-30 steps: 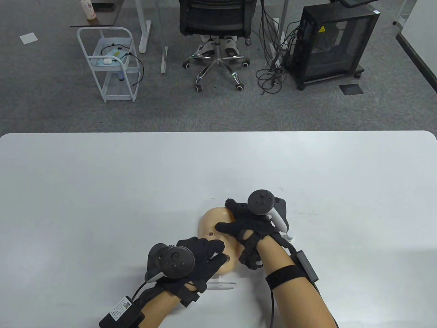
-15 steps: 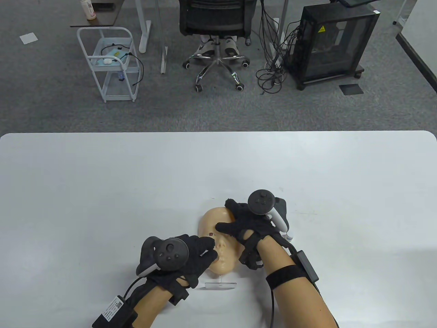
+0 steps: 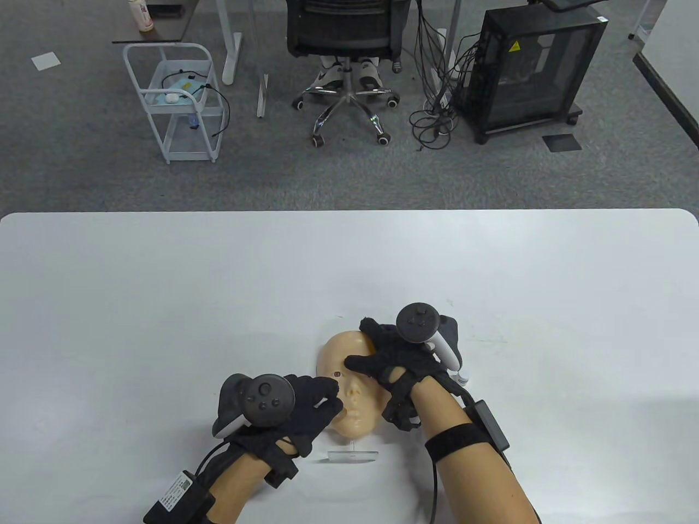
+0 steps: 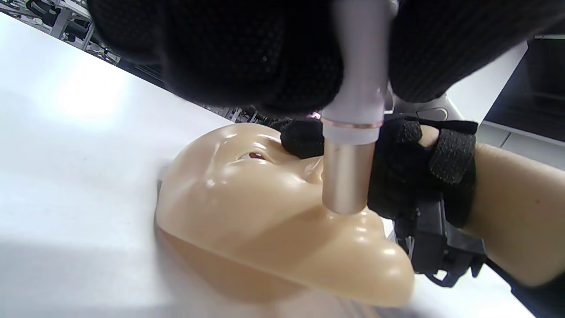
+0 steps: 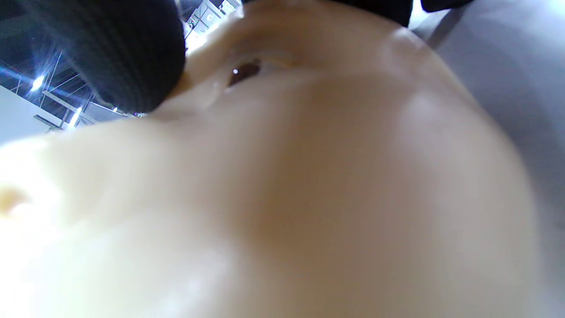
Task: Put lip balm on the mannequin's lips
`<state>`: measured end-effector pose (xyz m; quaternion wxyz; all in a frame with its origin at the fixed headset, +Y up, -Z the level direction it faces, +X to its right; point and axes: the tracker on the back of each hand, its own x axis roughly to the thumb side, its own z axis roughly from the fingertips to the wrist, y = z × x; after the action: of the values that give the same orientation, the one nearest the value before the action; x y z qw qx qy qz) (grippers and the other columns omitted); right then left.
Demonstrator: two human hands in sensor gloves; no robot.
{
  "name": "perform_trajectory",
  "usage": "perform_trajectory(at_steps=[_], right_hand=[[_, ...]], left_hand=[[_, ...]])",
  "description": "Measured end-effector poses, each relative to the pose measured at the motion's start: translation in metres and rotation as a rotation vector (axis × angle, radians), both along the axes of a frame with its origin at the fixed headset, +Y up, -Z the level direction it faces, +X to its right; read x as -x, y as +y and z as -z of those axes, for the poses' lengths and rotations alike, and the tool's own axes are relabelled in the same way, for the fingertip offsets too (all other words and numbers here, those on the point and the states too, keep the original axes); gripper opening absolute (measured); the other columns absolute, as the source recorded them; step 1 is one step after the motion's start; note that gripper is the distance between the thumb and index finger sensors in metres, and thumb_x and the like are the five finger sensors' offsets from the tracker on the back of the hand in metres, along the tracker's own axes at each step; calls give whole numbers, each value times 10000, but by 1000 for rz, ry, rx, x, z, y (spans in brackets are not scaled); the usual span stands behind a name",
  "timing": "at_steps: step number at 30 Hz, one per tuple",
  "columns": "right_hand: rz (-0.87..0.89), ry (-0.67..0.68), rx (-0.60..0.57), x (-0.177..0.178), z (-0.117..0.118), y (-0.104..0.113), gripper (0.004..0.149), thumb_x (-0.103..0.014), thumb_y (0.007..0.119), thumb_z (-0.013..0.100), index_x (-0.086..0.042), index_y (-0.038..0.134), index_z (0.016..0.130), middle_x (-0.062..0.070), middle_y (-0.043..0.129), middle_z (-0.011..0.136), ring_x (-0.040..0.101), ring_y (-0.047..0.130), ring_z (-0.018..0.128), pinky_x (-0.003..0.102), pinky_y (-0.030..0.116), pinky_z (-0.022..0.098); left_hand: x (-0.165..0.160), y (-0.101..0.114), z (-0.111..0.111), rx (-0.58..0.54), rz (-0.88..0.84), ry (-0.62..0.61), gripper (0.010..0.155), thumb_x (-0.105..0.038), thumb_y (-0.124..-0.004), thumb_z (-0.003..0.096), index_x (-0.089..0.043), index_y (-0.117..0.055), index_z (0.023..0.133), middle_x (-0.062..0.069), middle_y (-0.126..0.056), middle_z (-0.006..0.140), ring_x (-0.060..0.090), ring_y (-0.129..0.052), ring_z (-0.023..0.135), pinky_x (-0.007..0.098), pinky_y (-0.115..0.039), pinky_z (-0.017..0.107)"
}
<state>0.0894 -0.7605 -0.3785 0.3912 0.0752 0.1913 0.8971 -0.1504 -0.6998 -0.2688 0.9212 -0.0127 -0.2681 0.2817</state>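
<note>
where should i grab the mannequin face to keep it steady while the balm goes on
Hold the mannequin face by its forehead and upper right side, coming from above, as the right hand does. That leaves the mouth free for the lip balm tube in the left hand.

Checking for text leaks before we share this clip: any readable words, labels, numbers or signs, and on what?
No text reads clearly in any view.
White label on the left forearm box: printed lines, too small to read.
Yellow triangle sticker on the black cabinet: a warning sign, symbol too small to make out.
Bottle on the desk at top left: print blurred.
Lip balm tube and mannequin face: no markings visible.
</note>
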Motion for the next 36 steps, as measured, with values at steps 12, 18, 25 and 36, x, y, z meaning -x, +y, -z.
perform_trajectory(at_steps=[12,18,25,36], right_hand=[[34,10,-18,-3,-2,6,935,-612,908,463,-188,396,1120,210,382,1178,527,490,1030,694,457,696],[207,-70,-134,-17,-11,40,847,-609,847,502,-160,459,1107,219,439,1164,520,526,1019,673,499,690],[350,-33,-165,-17,-50,69,789,-618,836,505,-141,565,1071,192,689,1068,457,784,895,605,664,643],[763,-32,239,-9,-99,30,700,-554,905,498,-109,666,983,163,897,861,377,984,652,542,827,514]], left_hand=[[26,-13,15,117,-432,74,462,-483,-898,567,-174,-830,903,128,-1000,697,307,-1011,424,601,-753,528],[37,-25,22,290,-660,72,462,-473,-887,578,-170,-810,918,133,-987,736,317,-1012,464,605,-748,537],[36,-25,22,267,-720,45,464,-467,-890,579,-176,-797,928,133,-976,764,321,-1009,493,606,-739,554],[19,-16,14,122,-652,-115,469,-458,-907,568,-198,-789,940,123,-958,816,330,-1002,552,613,-724,586]])
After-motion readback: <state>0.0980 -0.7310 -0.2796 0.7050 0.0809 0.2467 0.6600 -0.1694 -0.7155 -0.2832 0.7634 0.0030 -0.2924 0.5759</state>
